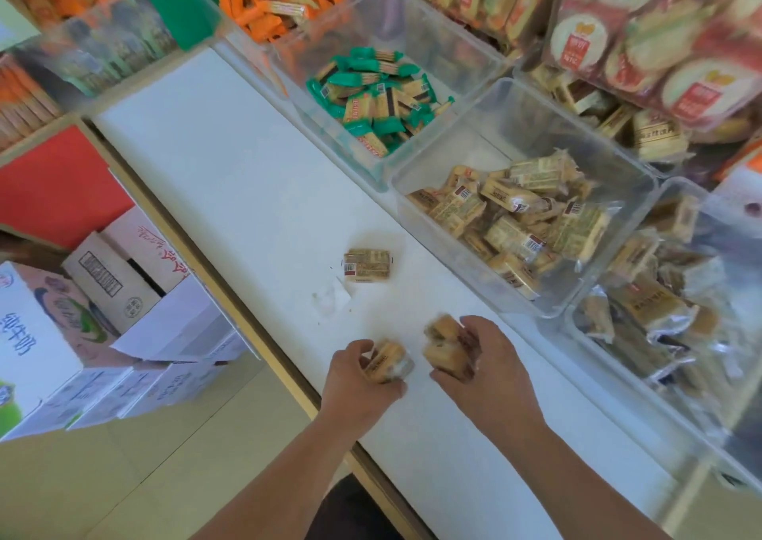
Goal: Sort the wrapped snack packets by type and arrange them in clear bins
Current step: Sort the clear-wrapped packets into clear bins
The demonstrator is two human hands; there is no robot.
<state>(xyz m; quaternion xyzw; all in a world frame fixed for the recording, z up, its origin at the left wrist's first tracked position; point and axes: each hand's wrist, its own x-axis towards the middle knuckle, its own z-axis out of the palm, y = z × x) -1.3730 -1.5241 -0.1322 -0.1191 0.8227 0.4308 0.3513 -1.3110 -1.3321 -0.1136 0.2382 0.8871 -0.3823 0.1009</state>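
Left hand (363, 382): fingers curled round one beige packet (389, 362), low over the white counter (231, 193). Right hand (486, 366): gripping a small stack (443, 343) of the same beige type. It looks like two packets, but blur makes that a guess. Both grips look full, with no spare finger room. The step, as I read it, is gathering the loose beige ones for the beige bin (515, 127), which sits just up and right of the hands. To do it well: carry over the near rim, lower in before letting go, and don't drop from height, since the wrappers look slippery and the heap already slopes toward the front wall. Right hand should go first as it's closer. The left follows, or sets its packet down to sweep the loose packet (367, 265) lying flat further up the counter, well apart from both hands. Check the print matches before release, because the far-right bin (575, 321) holds similar brownish packs. Counts: 2 hands loaded, 1 packet in the left, about 2 in the right, and 1 loose on the counter, so roughly 4 left to bin. There are 3 clear bins in a row along the counter, the third being the green-packet bin (412, 23), with orange packets (268, 7) behind. The bin contents are heaped and overlapping, so no exact count. There is also 1 torn wrapper scrap (330, 298) near the loose packet.
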